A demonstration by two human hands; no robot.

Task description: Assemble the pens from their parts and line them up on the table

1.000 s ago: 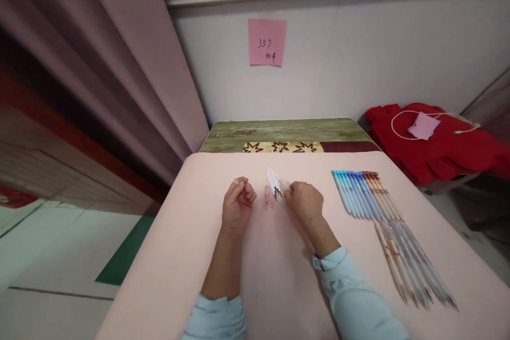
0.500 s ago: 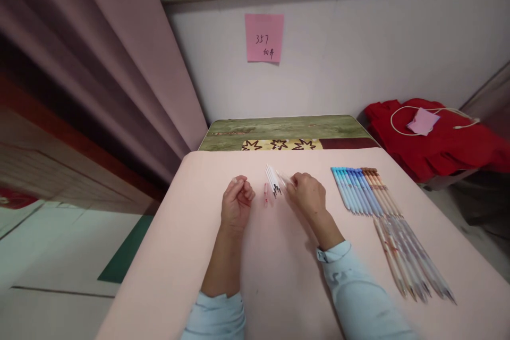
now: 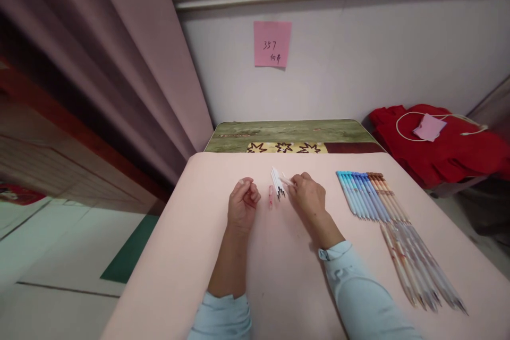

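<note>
My right hand (image 3: 307,194) is closed, thumb and fingers pinching a slim pale translucent pen part (image 3: 287,181) that points up and left. Just left of that part lies a small bunch of white pen refills (image 3: 276,176) with black ends. Between the refills and my left hand is a short clear pen piece with red markings (image 3: 270,197), on the table. My left hand (image 3: 243,203) hovers to its left, palm side up, fingers curled and thumb against the fingertips. Whatever may be inside those fingers is too small or hidden to make out.
To the right lie a row of blue and brown capped pens (image 3: 362,196) and, nearer me, a row of clear-barrelled pens (image 3: 422,265). Past the pink table (image 3: 287,276) is a green patterned surface (image 3: 287,130). Red cloth (image 3: 398,133) with a cable sits at the far right.
The whole view has shifted slightly, so everything appears a little further right and lower. The pale part in my right hand has tilted flatter; my left hand stays curled.
</note>
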